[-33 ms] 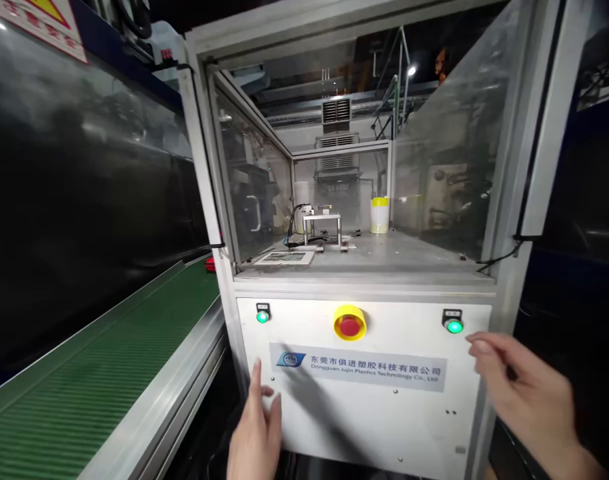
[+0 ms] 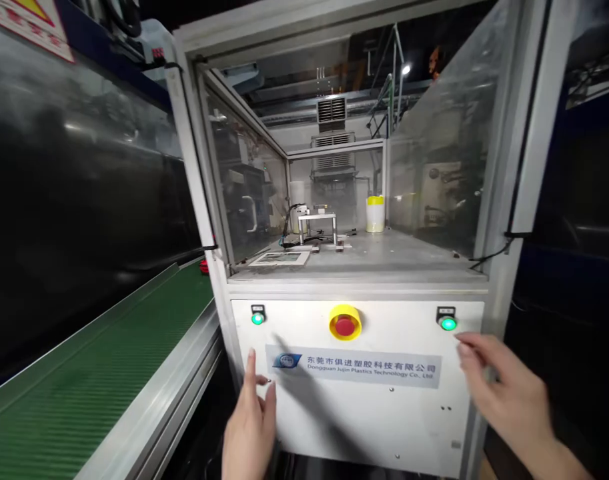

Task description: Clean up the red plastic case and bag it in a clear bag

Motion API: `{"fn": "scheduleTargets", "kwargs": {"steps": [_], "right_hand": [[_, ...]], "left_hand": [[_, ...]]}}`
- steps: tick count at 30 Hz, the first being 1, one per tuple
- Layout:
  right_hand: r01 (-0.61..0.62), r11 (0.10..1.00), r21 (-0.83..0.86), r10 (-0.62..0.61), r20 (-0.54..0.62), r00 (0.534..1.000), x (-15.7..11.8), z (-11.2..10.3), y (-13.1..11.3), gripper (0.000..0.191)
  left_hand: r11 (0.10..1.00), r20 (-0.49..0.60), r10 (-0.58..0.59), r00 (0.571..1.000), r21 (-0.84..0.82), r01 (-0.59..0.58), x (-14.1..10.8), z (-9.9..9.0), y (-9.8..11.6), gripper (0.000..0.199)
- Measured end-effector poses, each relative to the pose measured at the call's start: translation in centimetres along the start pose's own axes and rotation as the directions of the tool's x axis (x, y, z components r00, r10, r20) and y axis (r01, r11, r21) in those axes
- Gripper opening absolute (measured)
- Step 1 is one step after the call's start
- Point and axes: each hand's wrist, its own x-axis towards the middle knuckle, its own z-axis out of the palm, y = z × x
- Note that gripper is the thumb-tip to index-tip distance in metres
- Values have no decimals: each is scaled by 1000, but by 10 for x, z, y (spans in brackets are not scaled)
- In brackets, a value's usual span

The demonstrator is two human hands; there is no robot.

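A white front panel [image 2: 354, 420] carries a green-lit button [image 2: 257, 319] at its left and another green-lit button [image 2: 449, 324] at its right. Between them sits a red knob [image 2: 345, 326] in a yellow ring. My left hand [image 2: 250, 413] is open and holds nothing, its index finger pointing up a little below the left button, without touching it. Just below and right of the right button is my right hand [image 2: 507, 393], thumb and index fingertips together, with nothing visible between them. Its other fingers are mostly hidden.
Above the panel, a framed enclosure holds a small metal stand [image 2: 317, 217], a flat sheet [image 2: 280, 258] and a white container with yellow top [image 2: 375, 215]. A green conveyor belt [image 2: 109, 360] runs along the left, with a red object [image 2: 204, 267] at its far end.
The view has shifted slightly, moving the machine a little left in the picture. My right hand has come slightly closer to the right button; my left index fingertip is a little higher.
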Motion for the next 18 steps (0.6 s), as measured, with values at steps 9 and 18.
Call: {"fn": "scheduleTargets", "kwargs": {"steps": [9, 18], "right_hand": [[106, 960, -260, -77, 120, 990, -33, 40, 44, 53], [140, 874, -465, -94, 121, 988, -21, 32, 27, 63]], "left_hand": [[953, -91, 60, 994, 301, -30, 65, -1, 28, 64], [910, -137, -3, 991, 411, 60, 75, -11, 34, 56]]}}
